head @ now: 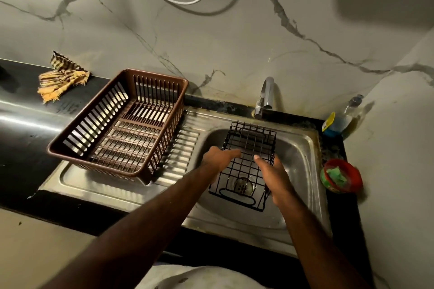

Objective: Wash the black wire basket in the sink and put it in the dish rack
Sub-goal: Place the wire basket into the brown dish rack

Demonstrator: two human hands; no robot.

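The black wire basket (246, 148) sits in the steel sink (303, 157), over the drain. My left hand (219, 156) grips its left side, thumb over the wires. My right hand (270, 176) holds the right side, thumb lying along the top wires and fingers hidden behind the basket. The brown plastic dish rack (122, 122) stands empty on the ribbed drainboard to the left of the sink. The tap (265, 98) stands behind the basket; no water is visibly running.
A dish soap bottle (340, 119) lies at the sink's back right corner. A red tub with a green scrubber (340, 176) sits on the right edge. A yellow striped cloth (61, 77) lies on the black counter at far left. A marble wall rises behind.
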